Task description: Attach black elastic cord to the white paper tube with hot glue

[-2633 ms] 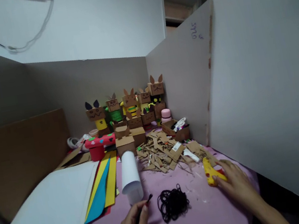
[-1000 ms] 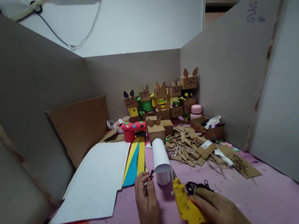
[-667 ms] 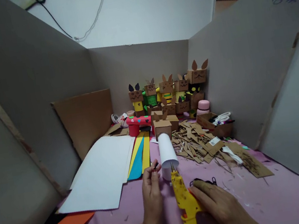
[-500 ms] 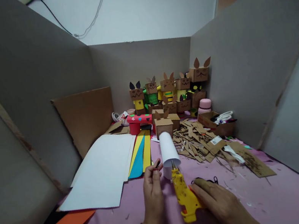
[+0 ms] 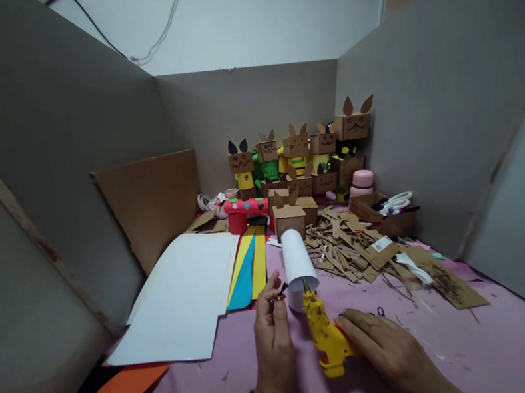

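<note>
My right hand [image 5: 389, 353] is wrapped round a yellow glue gun [image 5: 329, 340] marked with dark smears. Its metal nozzle points away from me, at the near open end of a white paper tube [image 5: 296, 255]; whether it touches the paper I cannot tell. The tube lies against a small cardboard box with pointed ears [image 5: 289, 217]. Just left of the tube's mouth, my left hand [image 5: 273, 337] pinches a small dark piece [image 5: 282, 290] between its fingertips. A gold watch sits on the left wrist.
White sheets [image 5: 174, 300] lie left, beside yellow and blue paper strips [image 5: 243, 274]. Cardboard scraps [image 5: 340, 247] are heaped right, before a box of scissors [image 5: 396, 220]. Several eared cardboard figures [image 5: 294, 147] stand behind. Orange paper [image 5: 128, 389] rests on a dark flat object. Grey panels surround the table.
My left hand has turned slightly, its fingers rising beside the tube with the small dark piece. The glue gun stays at the tube's mouth. The view has shifted a little.
</note>
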`<state>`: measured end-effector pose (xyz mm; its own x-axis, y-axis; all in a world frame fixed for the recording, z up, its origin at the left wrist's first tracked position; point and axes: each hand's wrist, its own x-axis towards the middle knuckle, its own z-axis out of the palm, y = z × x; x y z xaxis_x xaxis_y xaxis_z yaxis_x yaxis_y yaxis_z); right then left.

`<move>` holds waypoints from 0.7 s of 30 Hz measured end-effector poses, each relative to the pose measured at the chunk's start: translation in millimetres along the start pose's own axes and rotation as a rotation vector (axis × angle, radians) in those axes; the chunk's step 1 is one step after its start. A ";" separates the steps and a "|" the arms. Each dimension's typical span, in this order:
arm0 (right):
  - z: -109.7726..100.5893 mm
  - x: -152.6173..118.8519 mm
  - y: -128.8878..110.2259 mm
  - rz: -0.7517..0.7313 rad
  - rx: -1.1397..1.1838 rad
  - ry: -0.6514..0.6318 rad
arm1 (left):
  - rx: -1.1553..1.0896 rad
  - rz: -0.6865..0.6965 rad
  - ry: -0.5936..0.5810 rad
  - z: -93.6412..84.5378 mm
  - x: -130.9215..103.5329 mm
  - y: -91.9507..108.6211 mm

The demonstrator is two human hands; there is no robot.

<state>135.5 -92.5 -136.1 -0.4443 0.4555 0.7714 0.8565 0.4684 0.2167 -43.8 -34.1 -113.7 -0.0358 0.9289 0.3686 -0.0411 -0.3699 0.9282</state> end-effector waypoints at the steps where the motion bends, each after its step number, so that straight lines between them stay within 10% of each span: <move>1: -0.7 0.7 0.0 0.001 -0.003 0.006 | 0.000 0.004 0.002 0.0 -0.4 0.1; 21: -14.6 13.6 1.2 -0.042 -0.036 0.013 | 0.012 0.022 -0.021 0.6 -1.5 4.5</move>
<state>134.3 -96.8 -116.6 -0.4772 0.4263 0.7685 0.8459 0.4597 0.2702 -43.4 -37.1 -110.1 -0.0151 0.9209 0.3896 -0.0290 -0.3899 0.9204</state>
